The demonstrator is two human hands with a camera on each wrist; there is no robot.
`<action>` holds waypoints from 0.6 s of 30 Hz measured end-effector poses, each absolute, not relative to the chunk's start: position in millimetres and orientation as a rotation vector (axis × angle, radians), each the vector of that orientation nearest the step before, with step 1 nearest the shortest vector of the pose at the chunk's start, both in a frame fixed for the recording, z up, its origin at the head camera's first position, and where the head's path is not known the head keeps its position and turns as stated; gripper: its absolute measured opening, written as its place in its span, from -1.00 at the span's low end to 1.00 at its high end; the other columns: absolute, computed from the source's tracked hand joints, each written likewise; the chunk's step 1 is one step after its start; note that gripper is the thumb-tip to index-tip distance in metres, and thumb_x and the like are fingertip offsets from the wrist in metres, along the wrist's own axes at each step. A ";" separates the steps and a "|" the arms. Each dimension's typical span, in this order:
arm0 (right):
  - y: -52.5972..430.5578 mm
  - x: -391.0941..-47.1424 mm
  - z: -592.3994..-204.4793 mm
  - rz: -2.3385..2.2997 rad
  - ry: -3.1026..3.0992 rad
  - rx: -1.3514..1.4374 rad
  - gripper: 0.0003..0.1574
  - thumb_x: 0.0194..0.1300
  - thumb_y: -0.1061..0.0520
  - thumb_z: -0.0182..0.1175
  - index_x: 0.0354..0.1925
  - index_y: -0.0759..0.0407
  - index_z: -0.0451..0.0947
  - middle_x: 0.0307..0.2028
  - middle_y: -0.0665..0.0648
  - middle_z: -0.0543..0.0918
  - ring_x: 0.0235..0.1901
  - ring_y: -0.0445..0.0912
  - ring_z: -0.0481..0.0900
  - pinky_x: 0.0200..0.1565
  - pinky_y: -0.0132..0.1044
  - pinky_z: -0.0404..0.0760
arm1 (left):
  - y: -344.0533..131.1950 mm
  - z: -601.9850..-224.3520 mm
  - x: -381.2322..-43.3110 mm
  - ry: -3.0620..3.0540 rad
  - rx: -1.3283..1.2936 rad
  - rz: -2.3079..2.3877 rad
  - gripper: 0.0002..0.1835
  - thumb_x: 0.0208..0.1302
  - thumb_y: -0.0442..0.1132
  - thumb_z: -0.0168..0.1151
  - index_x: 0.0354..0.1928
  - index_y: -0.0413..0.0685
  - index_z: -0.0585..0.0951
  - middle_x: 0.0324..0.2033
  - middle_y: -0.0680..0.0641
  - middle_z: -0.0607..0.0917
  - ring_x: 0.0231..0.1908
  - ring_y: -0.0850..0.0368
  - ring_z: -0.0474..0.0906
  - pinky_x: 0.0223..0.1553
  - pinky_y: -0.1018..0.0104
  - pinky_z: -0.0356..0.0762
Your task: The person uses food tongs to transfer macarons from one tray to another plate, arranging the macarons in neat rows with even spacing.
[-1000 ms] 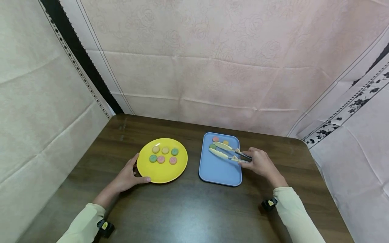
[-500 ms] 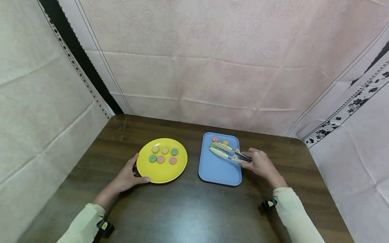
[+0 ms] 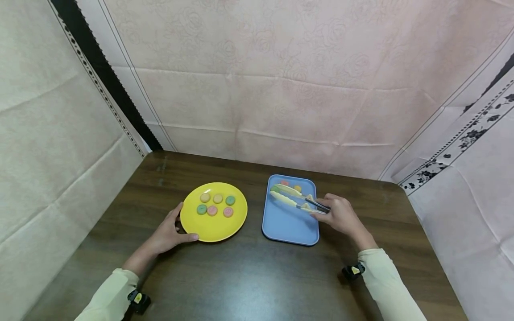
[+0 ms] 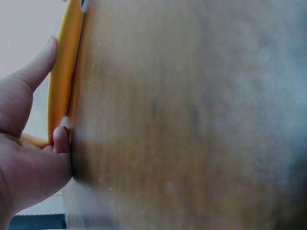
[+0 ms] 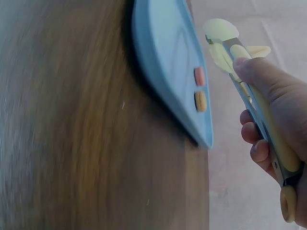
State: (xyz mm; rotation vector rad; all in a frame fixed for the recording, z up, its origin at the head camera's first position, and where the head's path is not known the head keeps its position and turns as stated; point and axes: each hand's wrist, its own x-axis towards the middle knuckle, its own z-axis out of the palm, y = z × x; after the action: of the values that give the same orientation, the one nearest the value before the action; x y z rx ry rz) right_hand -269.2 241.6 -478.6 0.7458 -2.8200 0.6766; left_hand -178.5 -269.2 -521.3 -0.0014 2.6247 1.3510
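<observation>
At the left, my left hand (image 3: 170,234) holds the rim of a round yellow plate (image 3: 213,229), its thumb on the near edge and its fingers along the left side. On the plate lie several pastel macarons (image 3: 212,210) in cream, green and pink. My right hand (image 3: 339,214) grips a pair of tongs (image 5: 261,115) with cream tips and metal arms, over the blue tray (image 3: 291,227). A green macaron (image 3: 275,189) is at the tong tips, partly hidden by them. Behind them on the tray lie a pink macaron (image 5: 199,76) and a yellow macaron (image 5: 200,101).
Plate and tray stand apart on a dark wooden table (image 3: 241,276). Pale patterned cloth (image 3: 257,111) hangs behind the table's back edge and on both sides. A small black camera is strapped to each wrist.
The tongs have shifted slightly left and up, and the green macaron has moved with their tips. The left hand and the plate have stayed put.
</observation>
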 end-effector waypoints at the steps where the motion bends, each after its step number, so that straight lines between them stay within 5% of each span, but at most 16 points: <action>1: 238.4 -268.5 -477.2 0.686 -2.814 0.750 -0.38 0.11 -0.03 0.58 0.02 0.34 0.73 -0.46 0.01 0.45 -0.52 -0.16 0.30 -0.52 -0.36 0.31 | -269.2 -521.0 -178.3 2.623 -0.002 1.351 0.41 0.07 0.05 0.61 0.60 -0.32 -0.25 0.48 -0.47 0.02 0.29 -0.31 0.31 0.18 -0.15 0.44; 18: 154.2 -258.6 -458.7 0.738 -2.651 1.067 -0.40 0.10 -0.03 0.58 0.04 0.26 0.75 -0.26 0.09 0.72 -0.40 -0.19 0.49 -0.41 -0.36 0.51 | -271.7 -525.5 -179.9 2.634 0.009 1.355 0.40 0.07 0.07 0.61 0.61 -0.30 -0.24 0.49 -0.48 0.02 0.30 -0.33 0.29 0.19 -0.19 0.42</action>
State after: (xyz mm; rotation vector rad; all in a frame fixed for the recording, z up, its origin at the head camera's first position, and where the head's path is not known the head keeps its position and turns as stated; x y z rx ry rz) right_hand -258.6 154.2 -458.7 1.0671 -2.6510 0.7381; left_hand -179.9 -271.7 -525.5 0.0092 2.6338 1.3551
